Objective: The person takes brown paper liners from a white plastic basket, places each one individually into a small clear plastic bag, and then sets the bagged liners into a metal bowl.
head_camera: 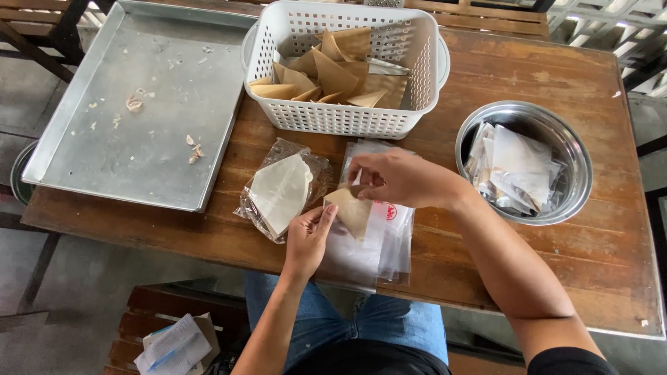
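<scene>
Both hands work over a stack of clear plastic bags (368, 243) lying flat on the wooden worktop (556, 83), at its near edge. The right hand (399, 179) hovers above the upper part of that stack, fingers curled down and pinched on the top edge of a tan triangular wafer (352, 208). The left hand (309, 236) sits at the stack's left edge, thumb and forefinger pinching the wafer's lower left side; whether the wafer is already inside a bag cannot be told. Just left of the stack lies an open clear packet (281, 189) holding pale white sheets. Beyond the stack, farther from the person, stands a white perforated plastic basket (344, 118) with more tan triangular wafers piled inside. To the right of the stack, well apart, a round steel bowl (577, 160) holds filled clear packets. To the far left of the stack a large shallow metal tray (104, 160) carries scattered crumbs. Below the stack, under the worktop edge, blue-jeaned knees (389, 319) show.
</scene>
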